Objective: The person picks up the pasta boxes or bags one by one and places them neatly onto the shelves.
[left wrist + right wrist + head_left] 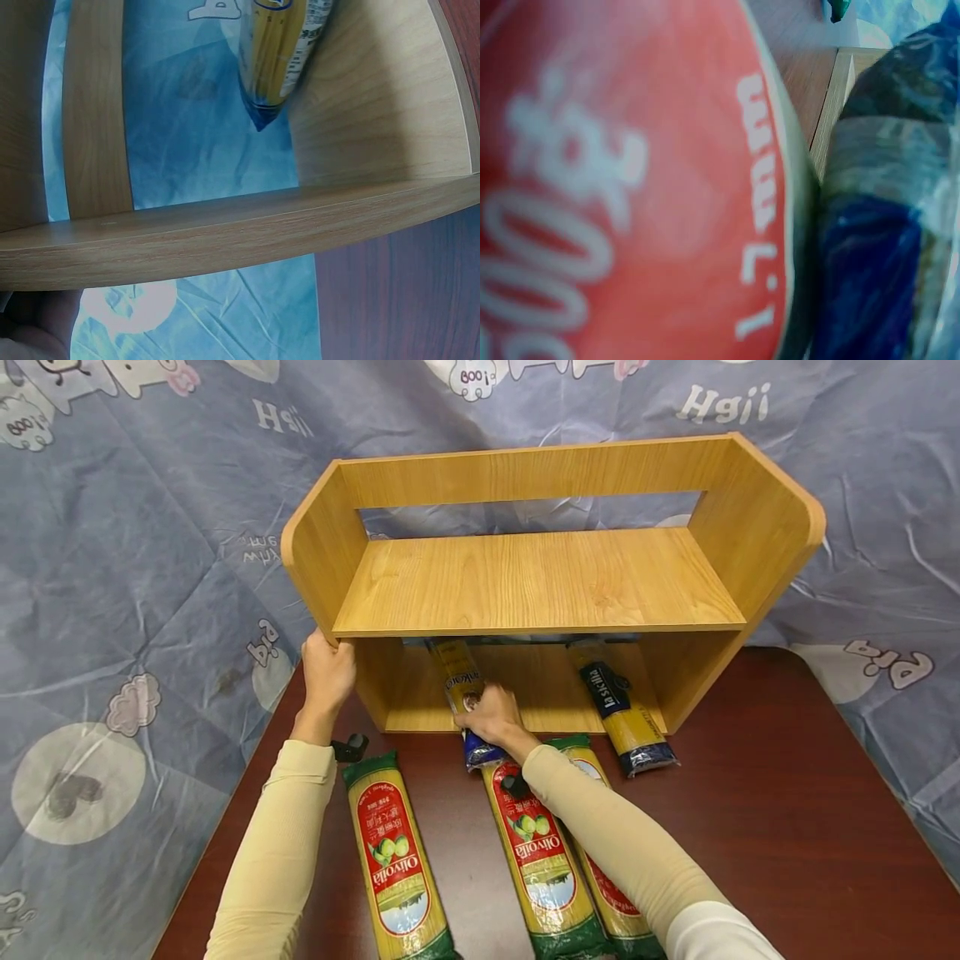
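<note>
My left hand (327, 675) grips the left side panel of a wooden shelf unit (540, 581); a bit of that hand shows at the lower left of the left wrist view, beside the panel's edge (247, 240). My right hand (491, 717) holds a yellow and blue pasta packet (456, 670) at its front part. The packet leans out of the lower compartment, its blue end (480, 752) past the front edge. Just under my right forearm lies a red-labelled Olivoilà spaghetti packet (536, 852), whose label (645, 180) fills much of the right wrist view.
A dark blue and yellow La Sicilia packet (618, 710) sticks out of the lower compartment's right side. Another Olivoilà packet (393, 860) lies on the brown table (810, 827) at left, and one more (611, 893) under my right arm. A patterned blue cloth (150, 585) hangs behind.
</note>
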`<state>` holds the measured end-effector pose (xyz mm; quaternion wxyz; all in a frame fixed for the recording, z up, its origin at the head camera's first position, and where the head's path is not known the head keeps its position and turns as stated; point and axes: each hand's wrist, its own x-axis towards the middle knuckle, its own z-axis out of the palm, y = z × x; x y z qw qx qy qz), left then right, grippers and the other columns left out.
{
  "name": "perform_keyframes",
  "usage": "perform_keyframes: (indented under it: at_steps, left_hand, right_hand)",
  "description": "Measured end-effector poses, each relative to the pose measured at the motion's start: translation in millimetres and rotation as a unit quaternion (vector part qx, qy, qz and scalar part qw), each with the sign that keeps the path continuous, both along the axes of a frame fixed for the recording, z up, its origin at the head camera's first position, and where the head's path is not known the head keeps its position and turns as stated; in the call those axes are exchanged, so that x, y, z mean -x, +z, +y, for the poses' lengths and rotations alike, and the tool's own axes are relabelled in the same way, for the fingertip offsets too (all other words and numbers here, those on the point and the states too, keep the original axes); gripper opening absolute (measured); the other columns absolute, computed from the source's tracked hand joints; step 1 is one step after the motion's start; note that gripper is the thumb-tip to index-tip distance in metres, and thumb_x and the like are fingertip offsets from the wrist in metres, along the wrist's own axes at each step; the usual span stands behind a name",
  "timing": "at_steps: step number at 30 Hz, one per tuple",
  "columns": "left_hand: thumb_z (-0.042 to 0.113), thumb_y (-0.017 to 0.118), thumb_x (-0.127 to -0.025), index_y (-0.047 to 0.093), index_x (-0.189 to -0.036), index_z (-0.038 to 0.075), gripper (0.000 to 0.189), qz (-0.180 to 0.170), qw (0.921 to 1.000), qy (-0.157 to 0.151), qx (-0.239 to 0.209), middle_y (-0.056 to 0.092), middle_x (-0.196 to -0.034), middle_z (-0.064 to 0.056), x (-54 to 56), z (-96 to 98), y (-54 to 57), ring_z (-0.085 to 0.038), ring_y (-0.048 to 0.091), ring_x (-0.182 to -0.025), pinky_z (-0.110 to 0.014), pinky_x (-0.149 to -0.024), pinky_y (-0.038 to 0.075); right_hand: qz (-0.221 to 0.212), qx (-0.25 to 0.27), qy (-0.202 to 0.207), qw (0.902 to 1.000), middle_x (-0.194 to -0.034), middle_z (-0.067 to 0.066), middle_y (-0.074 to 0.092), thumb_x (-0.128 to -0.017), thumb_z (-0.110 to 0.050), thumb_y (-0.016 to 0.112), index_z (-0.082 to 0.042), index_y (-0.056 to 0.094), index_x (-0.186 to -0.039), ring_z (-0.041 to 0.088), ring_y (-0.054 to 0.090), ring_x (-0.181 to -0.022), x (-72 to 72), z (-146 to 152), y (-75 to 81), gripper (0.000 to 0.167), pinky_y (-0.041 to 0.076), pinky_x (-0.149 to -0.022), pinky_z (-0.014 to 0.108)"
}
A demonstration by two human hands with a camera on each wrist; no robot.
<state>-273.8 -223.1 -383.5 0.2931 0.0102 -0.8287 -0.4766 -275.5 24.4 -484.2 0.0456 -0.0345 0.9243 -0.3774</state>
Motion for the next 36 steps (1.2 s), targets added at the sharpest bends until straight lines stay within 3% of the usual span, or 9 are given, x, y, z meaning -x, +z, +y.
perform_keyframes:
  at_steps: [6,18,20,22,25,27,36]
  left_hand:
    - [0.015,0.055,-0.102,0.070,-0.106,-0.003,0.023,0.001,1.0000,-0.001,0.002,0.073,-0.098,-0.020,0.5,0.4,-0.9,-0.030,0.069,-0.093,-0.044,-0.081,0.052]
    - [0.006,0.052,-0.098,0.069,-0.109,-0.005,0.023,-0.001,1.0000,-0.002,0.003,0.072,-0.101,-0.022,0.0,0.6,3.1,-0.031,0.067,-0.097,-0.046,-0.083,0.051]
    - [0.006,0.052,-0.098,0.069,-0.110,-0.005,0.023,0.000,1.0000,0.001,0.004,0.072,-0.103,-0.022,0.0,1.0,3.9,-0.030,0.067,-0.098,-0.046,-0.085,0.051]
    - [0.007,0.053,-0.099,0.069,-0.110,-0.005,0.023,0.000,1.0000,0.002,0.005,0.072,-0.103,-0.022,-0.1,1.4,4.6,-0.030,0.066,-0.098,-0.047,-0.085,0.051]
    - [0.009,0.054,-0.099,0.069,-0.110,-0.005,0.023,-0.001,1.0000,0.003,0.004,0.072,-0.103,-0.023,-0.1,1.8,5.1,-0.030,0.066,-0.099,-0.047,-0.086,0.050]
    - [0.009,0.054,-0.099,0.068,-0.110,-0.005,0.023,0.000,1.0000,0.001,0.003,0.071,-0.104,-0.023,-0.2,1.7,5.0,-0.030,0.066,-0.099,-0.047,-0.087,0.050]
    - [0.007,0.053,-0.099,0.068,-0.110,-0.005,0.023,-0.005,1.0000,0.002,0.002,0.071,-0.104,-0.023,-1.1,0.8,2.9,-0.030,0.066,-0.100,-0.047,-0.086,0.050]
  right_hand:
    - [-0.005,0.005,-0.009,0.9999,-0.078,0.008,0.065,-0.068,-0.033,0.086,-0.006,0.065,-0.089,0.023,0.061,-0.070,-3.4,0.8,-2.7,0.040,0.052,-0.064,0.035]
    - [0.019,0.023,-0.009,0.9995,-0.077,0.006,0.065,-0.070,-0.037,0.087,-0.006,0.066,-0.089,0.023,0.062,-0.069,-7.7,1.2,-7.1,0.042,0.052,-0.063,0.034]
    - [0.020,0.030,-0.005,0.9994,-0.079,0.006,0.065,-0.070,-0.039,0.088,-0.006,0.066,-0.094,0.023,0.062,-0.071,-8.7,1.6,-7.5,0.046,0.052,-0.065,0.034]
    - [0.018,0.036,0.001,0.9992,-0.088,0.009,0.067,-0.071,-0.040,0.089,-0.001,0.067,-0.111,0.024,0.063,-0.077,-10.3,2.0,-7.7,0.059,0.054,-0.070,0.036]
    - [0.013,0.048,0.008,0.9987,-0.108,0.016,0.068,-0.074,-0.040,0.089,0.004,0.055,-0.137,0.028,0.065,-0.092,-13.7,2.7,-6.7,0.085,0.054,-0.083,0.039]
    - [0.009,0.054,0.008,0.9985,-0.120,0.021,0.065,-0.074,-0.041,0.089,0.007,0.046,-0.146,0.031,0.063,-0.103,-16.1,3.0,-6.0,0.097,0.052,-0.092,0.042]
    - [-0.003,0.054,-0.004,0.9985,-0.139,0.025,0.053,-0.073,-0.052,0.088,0.004,0.041,-0.149,0.045,0.041,-0.134,-26.0,4.2,-4.2,0.105,0.037,-0.110,0.051]
